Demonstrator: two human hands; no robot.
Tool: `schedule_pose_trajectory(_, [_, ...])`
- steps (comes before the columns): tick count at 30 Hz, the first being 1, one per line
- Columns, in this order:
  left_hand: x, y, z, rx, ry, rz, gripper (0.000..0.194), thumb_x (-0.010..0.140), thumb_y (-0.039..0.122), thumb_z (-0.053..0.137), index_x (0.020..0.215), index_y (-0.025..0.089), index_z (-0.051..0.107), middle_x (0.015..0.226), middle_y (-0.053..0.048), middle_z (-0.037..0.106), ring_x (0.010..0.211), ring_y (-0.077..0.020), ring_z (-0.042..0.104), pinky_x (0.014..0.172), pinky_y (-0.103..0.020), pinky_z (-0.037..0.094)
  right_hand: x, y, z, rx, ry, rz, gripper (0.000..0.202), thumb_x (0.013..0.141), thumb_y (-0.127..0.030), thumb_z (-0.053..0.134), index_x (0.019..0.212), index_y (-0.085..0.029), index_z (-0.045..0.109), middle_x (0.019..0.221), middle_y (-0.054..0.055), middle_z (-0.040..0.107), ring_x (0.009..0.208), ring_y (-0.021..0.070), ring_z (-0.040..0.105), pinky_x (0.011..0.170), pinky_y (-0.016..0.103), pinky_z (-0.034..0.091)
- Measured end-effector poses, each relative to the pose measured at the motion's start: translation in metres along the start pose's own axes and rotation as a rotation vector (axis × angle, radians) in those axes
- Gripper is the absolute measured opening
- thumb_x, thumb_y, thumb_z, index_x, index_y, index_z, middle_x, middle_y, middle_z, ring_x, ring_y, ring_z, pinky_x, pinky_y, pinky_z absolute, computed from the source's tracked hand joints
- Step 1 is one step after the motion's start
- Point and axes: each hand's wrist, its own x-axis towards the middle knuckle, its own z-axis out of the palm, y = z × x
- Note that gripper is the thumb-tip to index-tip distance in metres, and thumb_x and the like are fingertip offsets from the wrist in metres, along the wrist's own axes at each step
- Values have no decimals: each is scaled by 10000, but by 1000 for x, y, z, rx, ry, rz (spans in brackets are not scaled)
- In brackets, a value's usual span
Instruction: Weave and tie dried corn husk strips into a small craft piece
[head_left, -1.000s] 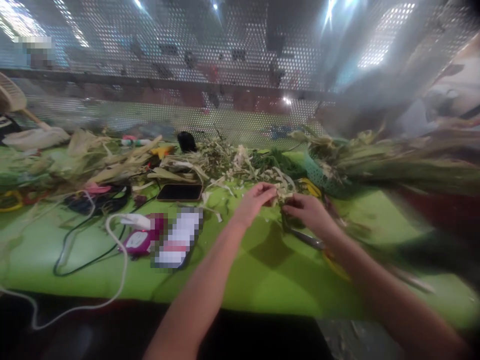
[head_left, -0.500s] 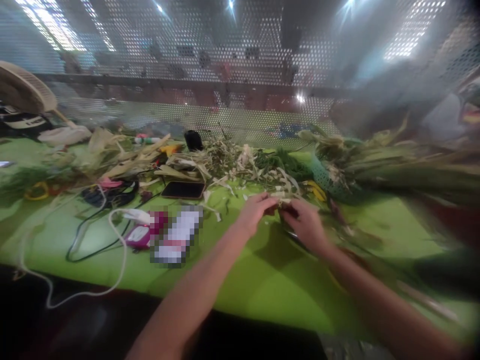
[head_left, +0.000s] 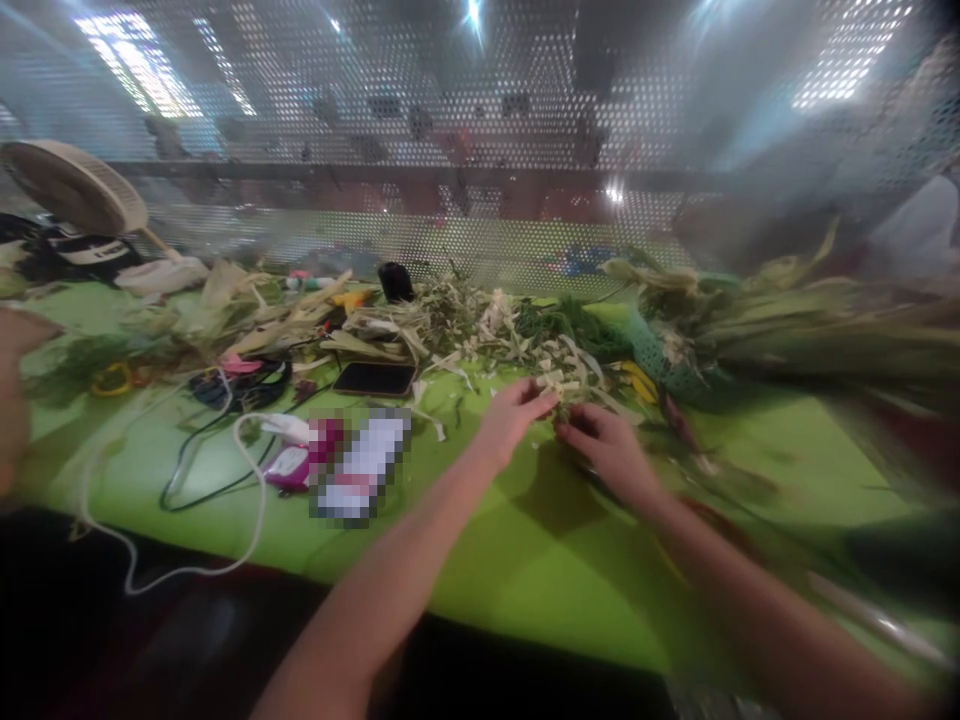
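Pinching one small husk bundle [head_left: 559, 388], two hands [head_left: 516, 418] [head_left: 611, 448], two phones [head_left: 375, 378] [head_left: 364, 468], one fan [head_left: 82, 188]

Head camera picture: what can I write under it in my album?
A left hand and right hand hold pale plant bits above a green table, dry leaves heaped behind.

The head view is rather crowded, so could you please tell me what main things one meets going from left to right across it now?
Fan, purple device, phone with the pixelated screen, left hand, pale plant piece, right hand, green basket.
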Motion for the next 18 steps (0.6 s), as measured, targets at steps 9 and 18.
schedule_pose_trajectory(9, [17, 7, -29, -274, 321, 121, 336, 674, 373, 776, 849, 187, 558, 715, 44, 599, 598, -85, 562, 627, -246, 467, 2, 10, -9, -288, -134, -88, 320, 891, -432, 553, 676, -195, 548, 622, -22, 543, 614, 137, 480, 563, 250, 302])
schedule_pose_trajectory(18, [19, 13, -38, -293, 457, 186, 366, 680, 370, 778, 852, 191, 509, 705, 48, 592, 573, -89, 585, 569, -220, 463, 6, -1, -37, -195, -16, -30, 486, 942, -548, 425, 771, -198, 716, 678, 37, 664, 611, 171, 566, 559, 274, 394])
